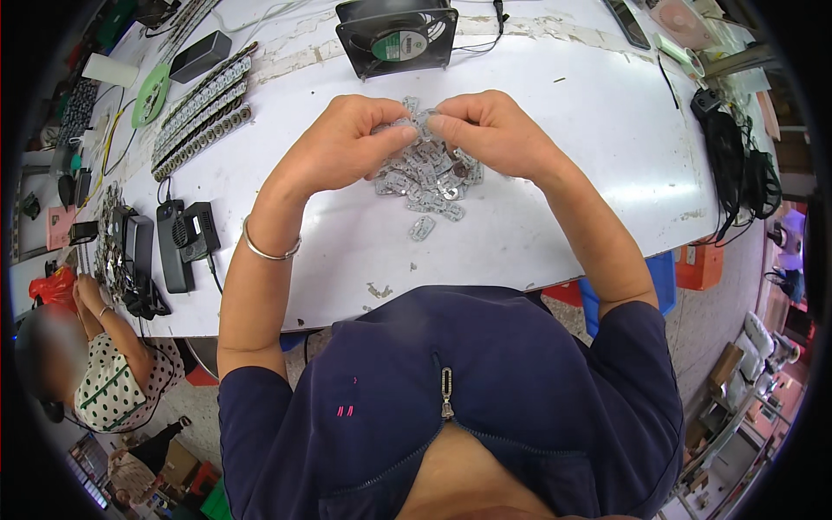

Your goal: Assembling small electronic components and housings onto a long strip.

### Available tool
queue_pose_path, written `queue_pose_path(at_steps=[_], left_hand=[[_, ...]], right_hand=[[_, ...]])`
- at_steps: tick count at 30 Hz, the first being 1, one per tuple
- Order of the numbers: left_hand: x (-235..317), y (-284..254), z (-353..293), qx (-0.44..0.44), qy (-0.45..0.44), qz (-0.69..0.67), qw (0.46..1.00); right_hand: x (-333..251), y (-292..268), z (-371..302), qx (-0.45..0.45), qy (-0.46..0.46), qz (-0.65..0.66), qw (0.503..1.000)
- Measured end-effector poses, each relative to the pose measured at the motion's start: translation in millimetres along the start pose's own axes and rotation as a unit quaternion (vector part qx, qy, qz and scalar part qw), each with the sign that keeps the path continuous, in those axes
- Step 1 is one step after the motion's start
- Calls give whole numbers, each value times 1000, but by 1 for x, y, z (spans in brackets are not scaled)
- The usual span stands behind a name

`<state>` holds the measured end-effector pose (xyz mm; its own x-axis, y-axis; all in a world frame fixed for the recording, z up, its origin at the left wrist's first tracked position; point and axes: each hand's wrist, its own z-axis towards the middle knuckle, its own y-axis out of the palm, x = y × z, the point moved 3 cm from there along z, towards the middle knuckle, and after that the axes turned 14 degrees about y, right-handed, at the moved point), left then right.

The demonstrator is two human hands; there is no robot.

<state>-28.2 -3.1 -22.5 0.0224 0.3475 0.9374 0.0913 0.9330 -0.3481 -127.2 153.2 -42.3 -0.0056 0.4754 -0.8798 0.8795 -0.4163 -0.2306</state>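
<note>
A heap of small flat grey-white plates (425,178), like little circuit boards with round marks, lies on the white table. Above its far edge my left hand (368,134) and my right hand (490,130) almost meet. Both thumbs and forefingers are pinched round one small plate (422,124), held between the two hands. Its outline is hard to tell from the pieces beneath. One loose plate (422,228) lies apart on the near side of the heap.
A black square fan (397,39) stands beyond my hands. Long strips of boards (204,113) lie at the left, near a green fan-shaped item (152,94) and black power adapters (186,238). Black cables and pouches (737,160) hang at the right edge. Another person (117,373) sits at the left.
</note>
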Motion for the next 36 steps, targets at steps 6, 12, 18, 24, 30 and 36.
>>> queue_pose_path(at_steps=[6,12,18,24,30,36], left_hand=[[-7,1,1,3,8,-20,1000],[-7,1,6,-9,-6,-40,999],[-9,-6,2,-47,1,-152,987],[-22,-8,5,-19,96,-194,976],[-42,-7,12,111,14,-48,993],[-12,6,9,193,265,343,880]], right_hand=[[-4,-4,0,-29,-5,-31,999],[3,-3,9,3,-51,-18,999],[-4,2,5,-84,-45,103,990],[3,1,17,-57,5,173,983],[0,-11,24,54,-10,-20,998],[-9,-10,26,74,8,-26,997]])
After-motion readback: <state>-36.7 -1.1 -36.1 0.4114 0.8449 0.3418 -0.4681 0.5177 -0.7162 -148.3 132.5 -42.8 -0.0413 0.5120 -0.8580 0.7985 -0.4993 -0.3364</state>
